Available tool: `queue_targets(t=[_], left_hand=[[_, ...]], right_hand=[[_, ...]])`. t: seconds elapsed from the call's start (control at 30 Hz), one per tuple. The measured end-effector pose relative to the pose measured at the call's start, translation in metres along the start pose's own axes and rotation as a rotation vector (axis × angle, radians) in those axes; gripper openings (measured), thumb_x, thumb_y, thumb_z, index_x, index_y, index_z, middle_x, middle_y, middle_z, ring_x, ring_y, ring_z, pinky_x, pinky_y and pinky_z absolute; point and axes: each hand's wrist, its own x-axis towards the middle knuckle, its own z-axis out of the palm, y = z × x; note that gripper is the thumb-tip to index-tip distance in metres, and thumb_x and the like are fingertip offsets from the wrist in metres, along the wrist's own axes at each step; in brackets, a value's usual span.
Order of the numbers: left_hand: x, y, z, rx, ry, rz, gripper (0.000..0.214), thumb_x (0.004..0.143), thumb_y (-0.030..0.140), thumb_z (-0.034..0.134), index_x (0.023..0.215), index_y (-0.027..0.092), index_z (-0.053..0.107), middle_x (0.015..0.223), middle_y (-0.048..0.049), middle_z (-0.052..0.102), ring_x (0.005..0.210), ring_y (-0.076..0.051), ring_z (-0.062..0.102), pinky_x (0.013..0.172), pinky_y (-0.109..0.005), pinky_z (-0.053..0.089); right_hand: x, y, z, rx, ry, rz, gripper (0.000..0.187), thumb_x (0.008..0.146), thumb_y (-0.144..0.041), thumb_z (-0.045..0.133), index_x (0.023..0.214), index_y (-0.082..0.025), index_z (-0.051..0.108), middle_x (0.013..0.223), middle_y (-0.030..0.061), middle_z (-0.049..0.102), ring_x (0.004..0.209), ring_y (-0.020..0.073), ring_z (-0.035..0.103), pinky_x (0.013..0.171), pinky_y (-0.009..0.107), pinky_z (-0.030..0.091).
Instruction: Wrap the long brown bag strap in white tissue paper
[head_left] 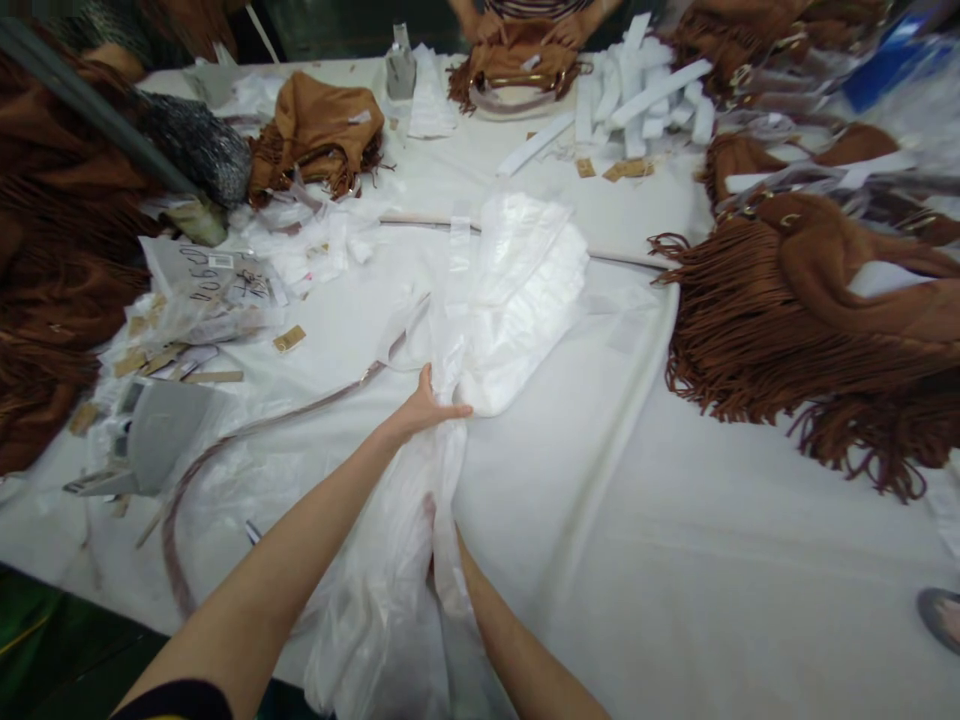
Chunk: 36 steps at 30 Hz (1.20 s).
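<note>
My left hand (pixel 426 408) reaches out over the white table (pixel 675 560) and pinches the gathered neck of a clear plastic bag (pixel 517 290) with white padding inside. The bag's loose tail (pixel 390 590) runs back toward me along the table. My right hand (pixel 433 545) is inside or under that tail; only the forearm and a blur of fingers show through the plastic. A thin brown strap (pixel 247 435) curves across the table to the left of my left arm.
A large brown fringed bag (pixel 810 320) lies at the right. More brown bags sit at the far left and back. White foam strips (pixel 645 95) are piled at the back. Another person's hands (pixel 525 30) hold a bag at the far edge. Paper tags and plastic scraps litter the left.
</note>
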Motion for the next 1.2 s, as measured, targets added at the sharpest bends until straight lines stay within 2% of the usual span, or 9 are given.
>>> queue_targets(t=[0.07, 0.17, 0.27, 0.37, 0.47, 0.63, 0.8, 1.0, 1.2], left_hand=[[-0.01, -0.008, 0.0, 0.069, 0.059, 0.021, 0.123, 0.041, 0.033, 0.091, 0.141, 0.022, 0.02, 0.139, -0.0145, 0.041, 0.13, -0.031, 0.038, 0.11, -0.041, 0.03], [-0.015, -0.016, -0.007, 0.001, -0.03, -0.096, 0.101, 0.045, 0.033, 0.09, 0.129, 0.02, 0.037, 0.12, -0.0113, 0.055, 0.115, -0.03, 0.052, 0.102, -0.044, 0.039], [-0.014, -0.016, -0.021, -0.123, -0.178, -0.165, 0.078, 0.052, 0.038, 0.087, 0.115, 0.018, 0.046, 0.1, -0.0066, 0.061, 0.091, -0.023, 0.061, 0.086, -0.04, 0.05], [-0.013, -0.015, -0.033, -0.2, -0.223, -0.183, 0.072, 0.056, 0.042, 0.085, 0.112, 0.02, 0.046, 0.092, -0.0028, 0.062, 0.078, -0.018, 0.062, 0.076, -0.036, 0.054], [-0.013, -0.014, -0.039, -0.243, -0.257, -0.195, 0.073, 0.055, 0.039, 0.086, 0.113, 0.021, 0.047, 0.093, -0.0023, 0.063, 0.078, -0.018, 0.063, 0.075, -0.036, 0.055], [-0.008, -0.009, -0.047, -0.25, -0.297, -0.213, 0.076, 0.048, 0.028, 0.089, 0.113, 0.02, 0.05, 0.098, -0.0061, 0.065, 0.085, -0.024, 0.065, 0.075, -0.04, 0.056], [-0.003, -0.009, -0.048, -0.265, -0.252, -0.197, 0.073, 0.051, 0.028, 0.086, 0.114, 0.019, 0.051, 0.096, -0.0071, 0.067, 0.08, -0.025, 0.066, 0.072, -0.04, 0.057], [0.004, -0.012, -0.043, -0.261, -0.164, -0.159, 0.075, 0.055, 0.035, 0.084, 0.119, 0.02, 0.05, 0.106, -0.0091, 0.066, 0.088, -0.026, 0.066, 0.075, -0.037, 0.057], [0.012, -0.011, -0.042, -0.204, -0.102, -0.116, 0.083, 0.058, 0.037, 0.084, 0.127, 0.021, 0.042, 0.12, -0.0105, 0.061, 0.097, -0.025, 0.064, 0.08, -0.036, 0.055]], right_hand=[[0.002, 0.003, 0.002, -0.015, -0.025, -0.026, 0.049, 0.076, -0.067, 0.06, 0.089, -0.02, 0.068, 0.094, 0.0037, 0.069, 0.098, 0.0264, 0.062, 0.091, 0.045, 0.05], [0.0, 0.003, 0.004, -0.025, -0.037, -0.066, 0.055, 0.06, -0.076, 0.065, 0.08, -0.025, 0.069, 0.086, 0.0021, 0.07, 0.097, 0.029, 0.061, 0.09, 0.041, 0.049], [-0.009, 0.003, 0.004, -0.022, -0.041, -0.047, 0.068, 0.062, -0.084, 0.052, 0.074, -0.019, 0.066, 0.071, 0.0051, 0.066, 0.078, 0.0273, 0.062, 0.076, 0.04, 0.052], [-0.019, 0.0, 0.0, -0.027, -0.047, -0.038, 0.068, 0.071, -0.081, 0.045, 0.072, -0.015, 0.063, 0.065, 0.0042, 0.062, 0.069, 0.0216, 0.059, 0.064, 0.032, 0.05], [-0.025, -0.005, -0.006, -0.041, -0.026, -0.053, 0.063, 0.071, -0.077, 0.05, 0.066, -0.015, 0.059, 0.059, 0.002, 0.058, 0.065, 0.0188, 0.055, 0.057, 0.027, 0.044], [-0.026, -0.012, -0.021, -0.053, 0.061, -0.079, 0.059, 0.071, -0.074, 0.054, 0.059, -0.016, 0.055, 0.052, -0.0004, 0.051, 0.055, 0.015, 0.047, 0.048, 0.025, 0.036], [-0.023, -0.015, -0.032, -0.029, 0.074, -0.094, 0.057, 0.073, -0.07, 0.056, 0.072, -0.013, 0.062, 0.064, 0.0033, 0.061, 0.061, 0.0169, 0.053, 0.053, 0.026, 0.043], [-0.026, -0.019, -0.027, -0.049, -0.032, -0.112, 0.05, 0.073, -0.057, 0.064, 0.095, -0.012, 0.067, 0.087, 0.0077, 0.07, 0.073, 0.0214, 0.062, 0.064, 0.031, 0.051], [-0.033, -0.013, -0.012, -0.229, -0.055, -0.164, 0.026, 0.07, -0.029, 0.063, 0.089, -0.013, 0.07, 0.086, 0.0049, 0.071, 0.079, 0.0232, 0.063, 0.069, 0.031, 0.051]])
